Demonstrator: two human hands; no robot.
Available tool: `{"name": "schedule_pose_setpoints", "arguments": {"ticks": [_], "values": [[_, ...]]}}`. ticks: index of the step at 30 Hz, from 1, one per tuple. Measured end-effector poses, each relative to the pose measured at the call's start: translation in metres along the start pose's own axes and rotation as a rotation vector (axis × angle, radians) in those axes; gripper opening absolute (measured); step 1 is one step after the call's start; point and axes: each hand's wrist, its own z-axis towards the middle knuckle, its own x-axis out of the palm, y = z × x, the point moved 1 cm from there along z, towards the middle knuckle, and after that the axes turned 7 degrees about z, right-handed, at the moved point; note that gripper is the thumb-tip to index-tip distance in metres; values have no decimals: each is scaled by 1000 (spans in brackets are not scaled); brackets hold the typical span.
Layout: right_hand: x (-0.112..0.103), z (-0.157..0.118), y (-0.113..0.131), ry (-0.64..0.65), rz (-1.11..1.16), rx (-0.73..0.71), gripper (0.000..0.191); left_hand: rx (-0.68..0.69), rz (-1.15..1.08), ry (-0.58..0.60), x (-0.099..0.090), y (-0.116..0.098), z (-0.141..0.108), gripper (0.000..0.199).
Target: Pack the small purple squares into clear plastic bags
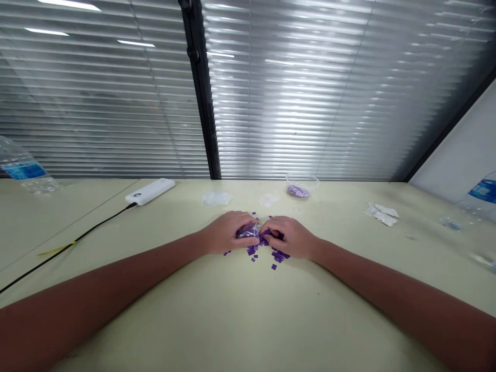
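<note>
My left hand [228, 231] is closed around a small clear plastic bag [248, 231] with purple pieces inside. Right beside it, my right hand [290, 235] has its fingers curled over small purple squares [279, 255] at the bag's edge. Its fingertips meet the purple pieces, though the exact pinch is partly hidden. More loose purple squares lie scattered on the table [248, 320] below and around both hands.
Behind my hands stands a clear round container [300, 187] with pale purple pieces. Clear plastic scraps [217, 198] lie left of it. A white power bank [150, 191] with a black cable [96, 232], water bottles [27, 168] at both sides and crumpled white tissue [382, 213] surround the work area.
</note>
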Motion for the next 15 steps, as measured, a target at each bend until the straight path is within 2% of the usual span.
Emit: {"name": "schedule_pose_setpoints", "arguments": {"ticks": [15], "values": [[1,0,0,-2,-2,0,18,-12,-14,5,-1,-1,0,50]]}}
